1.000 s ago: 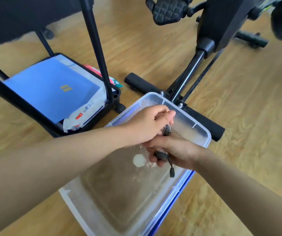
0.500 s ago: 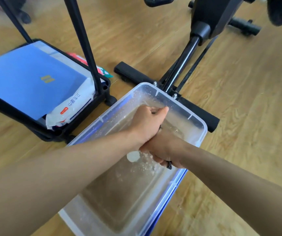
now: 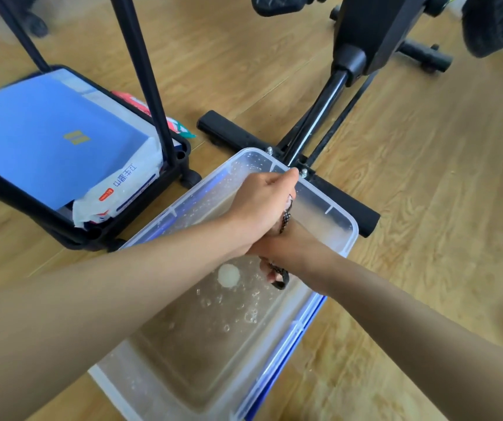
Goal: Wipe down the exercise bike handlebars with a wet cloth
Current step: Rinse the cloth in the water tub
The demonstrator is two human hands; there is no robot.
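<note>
Over a clear plastic tub (image 3: 352, 235) of water, both my hands are clenched around a dark patterned cloth (image 3: 278, 276) twisted into a rope. My left hand (image 3: 262, 202) grips the upper part and crosses over my right hand (image 3: 286, 250), which grips the lower part. A short end of the cloth hangs below my right fingers, and a bit shows between the hands. Bubbles float on the water under them. The exercise bike's black frame (image 3: 365, 31) and front foot bar (image 3: 347, 202) stand just beyond the tub. The handlebars are out of view.
At the left, a black rolling cart (image 3: 141, 71) holds a blue box (image 3: 46, 141) and a white wet-wipes pack (image 3: 119, 189). A bike pedal (image 3: 277, 4) hangs at the top. Wooden floor lies all around, open to the right.
My hands have twisted further on the cloth, the left crossing over the right. More bubbles dot the water. The view has shifted slightly.
</note>
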